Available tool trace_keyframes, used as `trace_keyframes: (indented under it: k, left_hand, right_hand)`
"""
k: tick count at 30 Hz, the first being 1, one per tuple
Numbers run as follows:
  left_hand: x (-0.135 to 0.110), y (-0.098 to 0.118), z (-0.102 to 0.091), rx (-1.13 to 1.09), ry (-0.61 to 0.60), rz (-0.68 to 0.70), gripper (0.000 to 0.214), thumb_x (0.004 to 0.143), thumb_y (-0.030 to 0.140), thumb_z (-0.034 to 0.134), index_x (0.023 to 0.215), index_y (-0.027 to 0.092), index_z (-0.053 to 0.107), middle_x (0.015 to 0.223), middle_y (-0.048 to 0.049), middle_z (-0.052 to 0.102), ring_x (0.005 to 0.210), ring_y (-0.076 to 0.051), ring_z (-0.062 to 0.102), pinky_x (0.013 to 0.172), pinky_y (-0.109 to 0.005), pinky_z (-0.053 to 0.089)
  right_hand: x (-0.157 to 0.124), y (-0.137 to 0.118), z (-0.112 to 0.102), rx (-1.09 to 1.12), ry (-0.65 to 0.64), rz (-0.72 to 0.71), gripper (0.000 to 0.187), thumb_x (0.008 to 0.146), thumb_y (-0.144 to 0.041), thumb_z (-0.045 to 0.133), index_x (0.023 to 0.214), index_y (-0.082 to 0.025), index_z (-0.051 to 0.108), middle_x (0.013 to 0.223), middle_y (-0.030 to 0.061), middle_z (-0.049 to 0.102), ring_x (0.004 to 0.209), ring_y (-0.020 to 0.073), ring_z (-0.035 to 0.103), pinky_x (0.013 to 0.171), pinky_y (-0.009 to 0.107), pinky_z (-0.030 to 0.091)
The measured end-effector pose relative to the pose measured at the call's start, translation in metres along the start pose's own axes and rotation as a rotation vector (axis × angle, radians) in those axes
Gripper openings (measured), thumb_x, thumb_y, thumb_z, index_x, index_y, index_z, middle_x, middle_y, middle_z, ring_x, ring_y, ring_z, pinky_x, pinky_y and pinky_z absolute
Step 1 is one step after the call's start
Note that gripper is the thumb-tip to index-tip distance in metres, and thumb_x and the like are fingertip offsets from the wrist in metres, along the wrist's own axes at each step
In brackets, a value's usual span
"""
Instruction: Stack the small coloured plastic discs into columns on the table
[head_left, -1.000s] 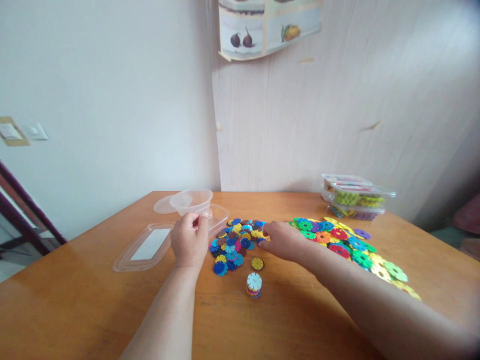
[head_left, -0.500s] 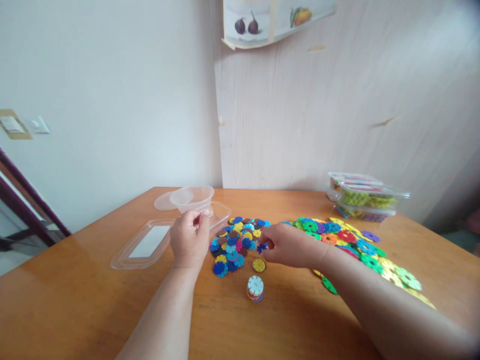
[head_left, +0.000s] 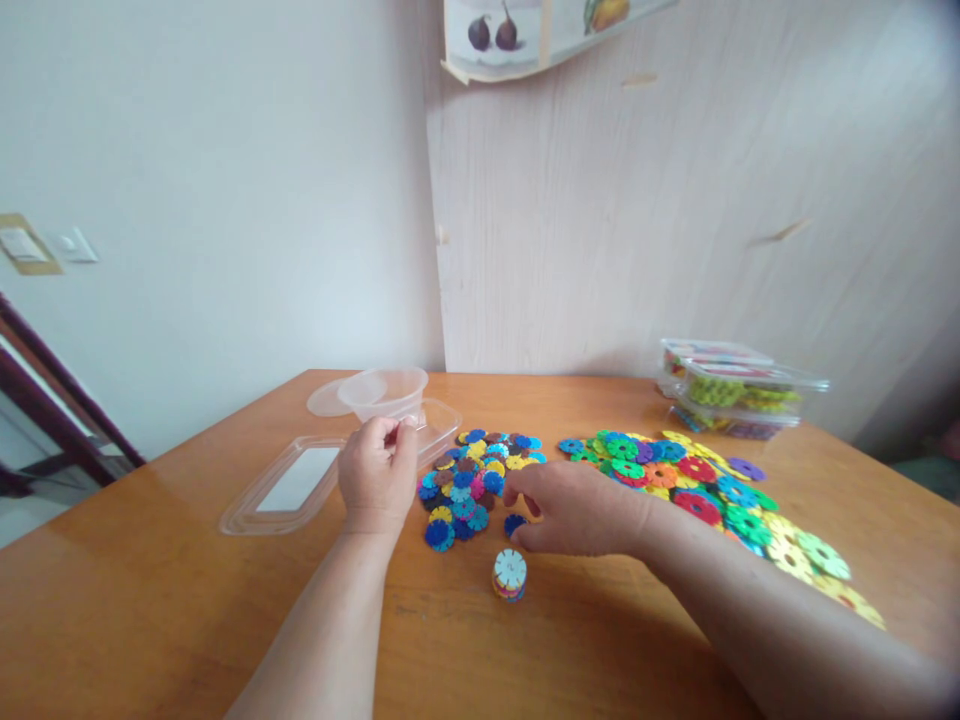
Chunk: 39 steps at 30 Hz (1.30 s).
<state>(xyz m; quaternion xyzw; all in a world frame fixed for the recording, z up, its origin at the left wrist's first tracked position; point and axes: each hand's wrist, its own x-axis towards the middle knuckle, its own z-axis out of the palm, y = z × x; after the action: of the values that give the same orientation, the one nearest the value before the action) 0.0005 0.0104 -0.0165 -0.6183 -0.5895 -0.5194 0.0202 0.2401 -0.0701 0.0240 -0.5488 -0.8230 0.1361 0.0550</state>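
My left hand [head_left: 376, 475] is closed, thumb against the curled fingers, above the table beside the clear containers; whatever it may hold is hidden. My right hand [head_left: 574, 508] has its thumb and fingers apart around a dark blue notched disc [head_left: 514, 525] on the table. Just nearer to me stands a short stack of notched discs [head_left: 510, 572], with a pale one on top. Between my hands spreads a pile of small notched discs [head_left: 465, 490] in blue, yellow, brown and pink. The yellow disc is out of sight.
Larger flower-shaped discs [head_left: 697, 475] lie in a heap under and beyond my right forearm. At left are a clear bowl [head_left: 384, 390], a round lid [head_left: 322, 398] and a rectangular lid [head_left: 238, 515]. Filled clear boxes [head_left: 742, 390] stand at the back right of the wooden table [head_left: 150, 580].
My right hand has lowered and its fingers have parted from the dark blue disc. That disc now lies where the yellow one showed. My left hand has barely moved.
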Motion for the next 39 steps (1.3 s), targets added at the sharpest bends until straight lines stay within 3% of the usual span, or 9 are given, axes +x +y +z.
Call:
trace_keyframes:
  k: [10,15,23,30,39]
  left_hand:
    - [0.000,0.001,0.000,-0.001,0.012,0.016,0.029,0.088,0.046,0.054,0.074,0.022,0.061,0.073,-0.0016,0.068,0.073,-0.019,0.062,0.067,-0.028,0.039]
    - [0.000,0.002,-0.001,0.021,0.023,0.022,0.030,0.088,0.047,0.052,0.073,0.022,0.060,0.072,-0.0020,0.067,0.071,-0.019,0.061,0.066,-0.028,0.038]
    - [0.001,0.003,-0.001,0.002,0.036,0.023,0.028,0.087,0.045,0.053,0.072,0.022,0.059,0.071,-0.0015,0.067,0.070,-0.018,0.060,0.065,-0.028,0.038]
    - [0.000,0.003,-0.001,-0.015,0.014,-0.001,0.029,0.087,0.046,0.053,0.073,0.022,0.060,0.071,-0.0014,0.068,0.071,-0.019,0.062,0.065,-0.028,0.039]
    - [0.001,-0.001,0.002,0.002,0.028,0.019,0.028,0.088,0.045,0.053,0.074,0.022,0.061,0.073,-0.0019,0.068,0.070,-0.018,0.061,0.064,-0.028,0.038]
  right_hand:
    - [0.001,-0.002,0.005,-0.011,-0.018,-0.047,0.026,0.075,-0.034,0.066,0.101,-0.030,0.072,0.093,0.0003,0.074,0.081,0.0198,0.066,0.060,0.026,0.035]
    - [0.002,0.002,0.000,0.007,-0.036,-0.011,0.035,0.075,-0.038,0.068,0.109,-0.029,0.069,0.092,0.0008,0.073,0.077,0.0191,0.064,0.057,0.025,0.034]
    - [0.016,0.020,0.000,-0.170,0.184,0.254,0.026,0.084,-0.030,0.054,0.105,-0.022,0.067,0.103,0.0094,0.074,0.092,0.0260,0.067,0.069,0.031,0.041]
    - [0.021,0.016,0.010,-0.262,0.145,0.339,0.036,0.087,-0.047,0.051,0.096,-0.019,0.071,0.102,0.0163,0.074,0.094,0.0332,0.069,0.070,0.037,0.048]
    - [0.029,0.018,0.015,-0.289,0.119,0.364,0.033,0.085,-0.042,0.052,0.094,-0.020,0.075,0.099,0.0163,0.075,0.091,0.0322,0.070,0.070,0.036,0.049]
